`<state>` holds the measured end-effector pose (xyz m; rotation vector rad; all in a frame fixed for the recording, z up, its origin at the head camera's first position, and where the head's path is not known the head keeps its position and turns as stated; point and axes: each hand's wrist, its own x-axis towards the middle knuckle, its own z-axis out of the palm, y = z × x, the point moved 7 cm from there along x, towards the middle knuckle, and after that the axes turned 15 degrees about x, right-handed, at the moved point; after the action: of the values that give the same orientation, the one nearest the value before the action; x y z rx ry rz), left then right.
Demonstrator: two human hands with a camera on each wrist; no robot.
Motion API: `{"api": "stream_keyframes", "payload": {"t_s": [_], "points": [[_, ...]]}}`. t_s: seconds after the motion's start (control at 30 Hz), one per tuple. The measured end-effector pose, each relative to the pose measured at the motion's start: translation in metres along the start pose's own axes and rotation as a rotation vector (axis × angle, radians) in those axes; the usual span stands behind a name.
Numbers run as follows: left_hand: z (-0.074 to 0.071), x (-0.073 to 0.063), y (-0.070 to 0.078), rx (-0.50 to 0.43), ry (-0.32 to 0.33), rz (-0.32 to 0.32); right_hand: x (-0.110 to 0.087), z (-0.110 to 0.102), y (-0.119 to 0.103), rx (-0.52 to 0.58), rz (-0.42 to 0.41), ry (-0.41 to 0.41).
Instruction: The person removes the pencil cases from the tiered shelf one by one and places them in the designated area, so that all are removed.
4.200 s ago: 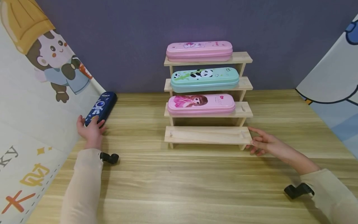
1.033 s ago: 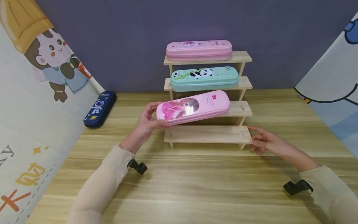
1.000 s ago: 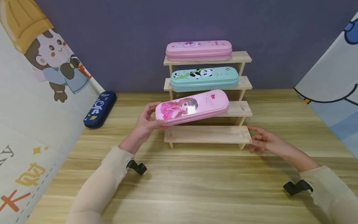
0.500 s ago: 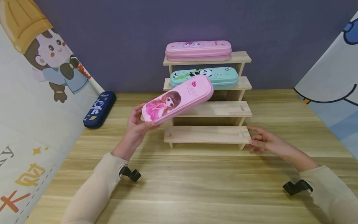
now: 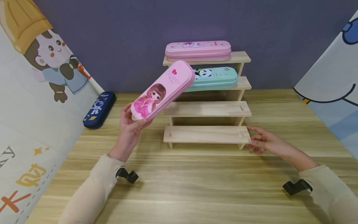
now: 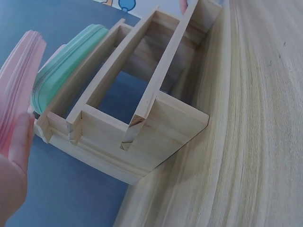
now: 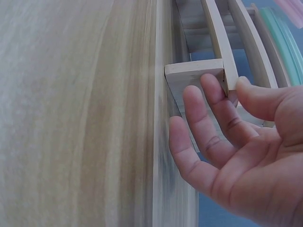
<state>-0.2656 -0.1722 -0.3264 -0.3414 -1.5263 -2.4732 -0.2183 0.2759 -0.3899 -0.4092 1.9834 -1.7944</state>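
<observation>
My left hand [image 5: 129,132] grips the lower end of a pink pencil case [image 5: 165,90] with a doll-like girl and a heart on its lid. It is lifted and tilted, its upper end covering part of a mint-green panda pencil case [image 5: 219,75]. My right hand [image 5: 268,144] pinches the right end of the lowest step of a wooden tiered stand [image 5: 207,133], thumb [image 7: 258,100] on the step's edge and fingers beneath. The two lower steps are bare. On the top step lies a pink bunny pencil case [image 5: 198,49].
A navy astronaut pencil case [image 5: 99,109] lies on the wood-grain table [image 5: 179,186] at the far left, against the printed side panel [image 5: 33,115]. A dark back wall [image 5: 131,46] rises behind the stand.
The left hand went from the navy case to the doll pencil case, took it off the third step, and moved it left and up, tilting it. The right hand stayed on the stand.
</observation>
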Motion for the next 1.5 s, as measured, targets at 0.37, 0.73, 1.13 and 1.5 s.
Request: {"api": "stream_keyframes", "payload": {"t_s": [0.37,0.73,1.13,1.5], "points": [[-0.014,0.001,0.008,-0.003,0.184,0.045,0.000,-0.001,0.000,-0.020,0.009,0.008],[-0.037,0.008,0.008,0.017,0.339,0.003,0.000,-0.001,0.000,-0.010,0.016,0.004],[-0.063,0.016,-0.002,0.034,0.470,-0.035,0.000,-0.001,0.001,0.004,0.004,-0.004],[-0.089,0.026,-0.012,0.047,0.569,-0.105,0.000,-0.002,0.002,0.014,0.016,0.009]]}}
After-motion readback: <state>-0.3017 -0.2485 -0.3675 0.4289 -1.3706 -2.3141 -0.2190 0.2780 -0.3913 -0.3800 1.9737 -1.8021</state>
